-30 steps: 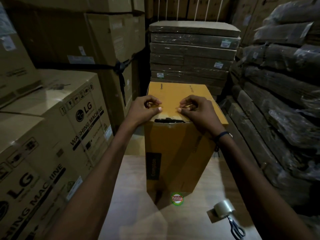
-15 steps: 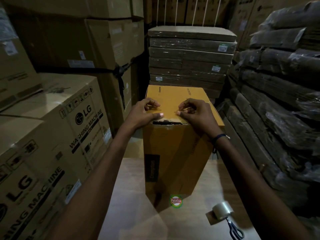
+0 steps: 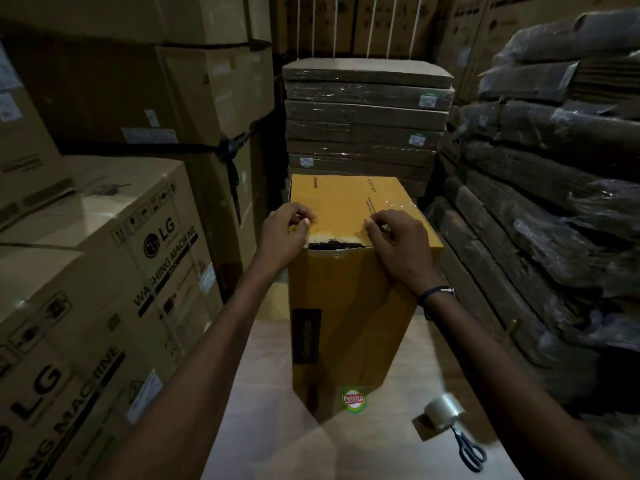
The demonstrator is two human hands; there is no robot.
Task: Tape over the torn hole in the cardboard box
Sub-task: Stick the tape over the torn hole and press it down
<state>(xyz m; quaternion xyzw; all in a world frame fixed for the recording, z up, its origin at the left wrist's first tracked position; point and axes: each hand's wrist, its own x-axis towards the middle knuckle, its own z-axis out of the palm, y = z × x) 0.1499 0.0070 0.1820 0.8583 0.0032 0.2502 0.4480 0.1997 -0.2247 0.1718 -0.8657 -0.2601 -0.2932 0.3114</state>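
Both hands rest on top of the yellow cardboard box (image 3: 349,306), at its near edge, well apart from each other. The left hand (image 3: 284,233) has its thumb and fingers pinched together and pressed to the top panel; the right hand (image 3: 398,244) is curled the same way. A faint sheen runs across the panel between them and beyond the right hand, which looks like a strip of clear tape (image 3: 341,223) held taut at both ends, though in this dim light the tape itself is hard to make out.

The torn hole (image 3: 334,244) lies directly between the two hands, just nearer the person than their fingertips, along the box's top front edge. It shows as a dark, ragged slit, and it appears uncovered, or only partly covered along its far side.

By this reading the task is in its middle: a strip seems cut and placed on the top panel, but it has yet to be folded down over the edge and smoothed across the slit.

Further out, below the right forearm on the pale floor, lie the roll of clear tape (image 3: 445,414) and, touching it, a pair of scissors (image 3: 469,448). LG washing machine cartons (image 3: 114,258) stand beyond the left arm.
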